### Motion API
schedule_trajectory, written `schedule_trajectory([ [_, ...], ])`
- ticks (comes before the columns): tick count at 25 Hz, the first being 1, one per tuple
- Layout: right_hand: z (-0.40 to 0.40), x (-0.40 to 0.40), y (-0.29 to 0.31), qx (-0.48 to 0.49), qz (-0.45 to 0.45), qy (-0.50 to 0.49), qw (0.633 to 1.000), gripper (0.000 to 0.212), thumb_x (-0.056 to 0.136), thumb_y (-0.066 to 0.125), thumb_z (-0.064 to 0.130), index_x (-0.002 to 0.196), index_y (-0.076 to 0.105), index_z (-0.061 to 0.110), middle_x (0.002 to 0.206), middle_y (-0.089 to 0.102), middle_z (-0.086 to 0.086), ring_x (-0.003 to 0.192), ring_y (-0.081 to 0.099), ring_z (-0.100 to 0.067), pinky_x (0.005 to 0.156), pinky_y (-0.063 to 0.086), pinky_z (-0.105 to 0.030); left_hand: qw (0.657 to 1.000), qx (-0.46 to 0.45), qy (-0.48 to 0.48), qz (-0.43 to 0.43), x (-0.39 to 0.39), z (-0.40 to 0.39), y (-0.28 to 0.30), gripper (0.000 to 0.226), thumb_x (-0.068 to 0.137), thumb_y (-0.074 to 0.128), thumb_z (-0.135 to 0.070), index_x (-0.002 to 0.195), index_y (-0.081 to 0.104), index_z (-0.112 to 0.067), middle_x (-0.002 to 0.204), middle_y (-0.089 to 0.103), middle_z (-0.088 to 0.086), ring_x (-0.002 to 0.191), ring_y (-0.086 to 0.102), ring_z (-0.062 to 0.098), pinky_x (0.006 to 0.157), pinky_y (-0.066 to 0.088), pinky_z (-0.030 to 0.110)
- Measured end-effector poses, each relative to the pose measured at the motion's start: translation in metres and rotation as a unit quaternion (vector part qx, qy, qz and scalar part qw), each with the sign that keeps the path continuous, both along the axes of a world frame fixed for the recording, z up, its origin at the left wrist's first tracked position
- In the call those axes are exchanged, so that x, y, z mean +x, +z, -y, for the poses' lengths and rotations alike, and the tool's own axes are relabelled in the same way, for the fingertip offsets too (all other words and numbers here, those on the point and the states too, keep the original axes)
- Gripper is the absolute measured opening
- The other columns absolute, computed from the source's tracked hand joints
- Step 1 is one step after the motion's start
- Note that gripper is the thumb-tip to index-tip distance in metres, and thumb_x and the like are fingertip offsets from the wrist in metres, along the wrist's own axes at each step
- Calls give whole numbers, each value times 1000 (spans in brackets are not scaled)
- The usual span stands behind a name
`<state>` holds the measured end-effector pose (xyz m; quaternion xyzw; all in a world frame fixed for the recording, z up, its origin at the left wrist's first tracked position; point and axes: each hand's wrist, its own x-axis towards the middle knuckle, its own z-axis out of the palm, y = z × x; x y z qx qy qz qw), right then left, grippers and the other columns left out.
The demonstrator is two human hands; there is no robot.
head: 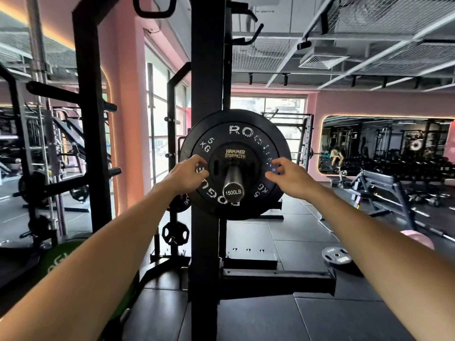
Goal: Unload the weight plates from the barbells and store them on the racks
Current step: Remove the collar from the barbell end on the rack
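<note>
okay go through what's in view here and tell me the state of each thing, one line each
Small plate: on the barbell sleeve, outermost, both hands at its edges.
Large 5 kg plate: on the sleeve behind it.
Barbell sleeve: loaded, end cap bare.
Left hand: fingers curled on the small plate's edge.
Right hand: fingers curled against the plates.
Floor plate: lying flat.

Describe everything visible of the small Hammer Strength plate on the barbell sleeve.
The small black round Hammer Strength plate sits outermost on the silver barbell sleeve, upright, flat against the larger black Rogue 5 KG bumper plate. Gold lettering, slotted grip holes. The left hand touches its left edge; the right hand rests on the bumper plate.
</note>
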<state>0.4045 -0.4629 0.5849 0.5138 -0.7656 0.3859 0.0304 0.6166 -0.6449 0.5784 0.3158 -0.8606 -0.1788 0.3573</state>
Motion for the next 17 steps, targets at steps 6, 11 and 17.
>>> schedule_trajectory([
  [6,77,-44,-4,15,-19,-16,1000,45,96,52,39,134,51,15,126,61,-6,116,56,-23,95,41,-30,1000,4,23,11,-61,78,-10,23,92,53,-33,109,60,-20,103,64,1,95,56,20,82,41,30],
  [11,150,-70,-11,30,-36,9,999,44,98,51,31,139,48,18,122,66,-6,115,59,-25,98,42,-29,999,19,0,32,-113,141,-16,29,97,46,-35,110,63,-15,102,65,5,100,57,23,85,41,32],
  [17,195,-83,-22,23,-53,11,998,43,97,52,30,139,51,18,133,61,-9,125,55,-25,104,40,-29,994,95,-56,1,-161,158,-22,26,102,38,-32,87,46,-12,73,68,14,56,67,25,56,53,32],
])
